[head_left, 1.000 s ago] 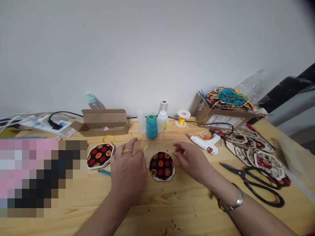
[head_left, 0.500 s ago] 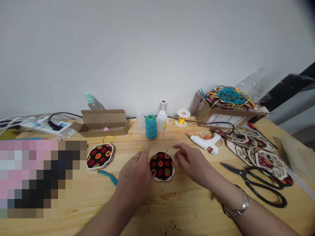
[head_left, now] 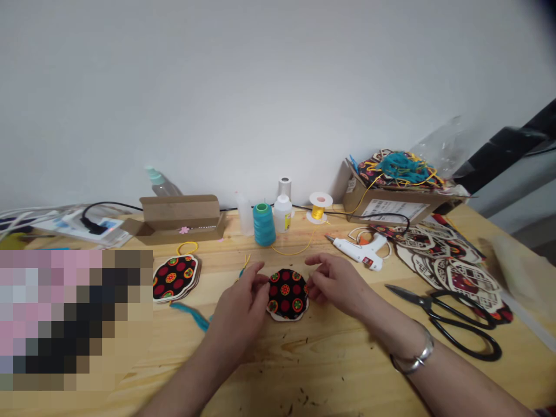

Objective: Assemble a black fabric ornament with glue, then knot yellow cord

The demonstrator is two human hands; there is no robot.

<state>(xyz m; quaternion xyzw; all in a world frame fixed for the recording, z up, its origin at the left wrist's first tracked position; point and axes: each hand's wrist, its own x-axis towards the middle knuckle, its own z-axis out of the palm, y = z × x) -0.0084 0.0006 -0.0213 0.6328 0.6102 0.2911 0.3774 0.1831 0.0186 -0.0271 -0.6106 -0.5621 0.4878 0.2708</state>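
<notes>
A pale wooden table (head_left: pixel 304 370) runs up to a plain white wall. Nearest, both forearms reach in, the right one wearing a silver bangle (head_left: pixel 412 360). The left hand (head_left: pixel 241 304) and right hand (head_left: pixel 339 284) meet at a round patterned disc (head_left: pixel 286 293), black with red and orange dots, lying flat at the table's middle. Each hand is loosely curled, fingertips touching the disc's left and right edges; whether they pinch it or only rest on it cannot be told. To the near left lies a teal tassel (head_left: pixel 191 315), to the right black scissors (head_left: pixel 452 327). Further left sits a stack of similar patterned pieces (head_left: pixel 176 278), and a yellow strand (head_left: pixel 247 262) rises just beyond the left hand. Beyond the right hand lies a white glue gun (head_left: pixel 358 252). Farthest, along the wall, stand a flat cardboard box (head_left: pixel 178 217), a teal thread cone (head_left: pixel 264 224), a white bottle (head_left: pixel 283 213), a yellow cord spool (head_left: pixel 319 207) and an open carton (head_left: pixel 391 200) of craft scraps.
</notes>
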